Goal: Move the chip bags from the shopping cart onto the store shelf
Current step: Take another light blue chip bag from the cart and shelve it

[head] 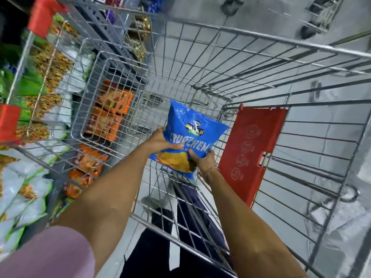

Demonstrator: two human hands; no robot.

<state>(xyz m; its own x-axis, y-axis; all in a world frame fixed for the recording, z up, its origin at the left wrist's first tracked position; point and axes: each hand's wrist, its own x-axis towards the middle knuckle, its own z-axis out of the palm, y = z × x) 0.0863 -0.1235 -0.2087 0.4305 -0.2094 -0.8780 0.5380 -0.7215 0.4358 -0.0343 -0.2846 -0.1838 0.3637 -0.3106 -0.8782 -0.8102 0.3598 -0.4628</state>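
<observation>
A blue chip bag point(192, 133) with yellow chips printed on it is held inside the wire shopping cart point(261, 37), above its floor. My left hand point(160, 141) grips the bag's left edge. My right hand point(202, 161) grips its lower right corner. The store shelf point(112, 109) runs along the left, seen through the cart's side, stocked with orange snack packs.
A red fold-down seat flap point(253, 149) stands inside the cart right of the bag. White and green snack bags point(18, 197) fill the shelf at lower left. Red corner bumpers point(43, 16) cap the cart's left rim. Another cart's wheels point(317, 23) sit on the grey floor beyond.
</observation>
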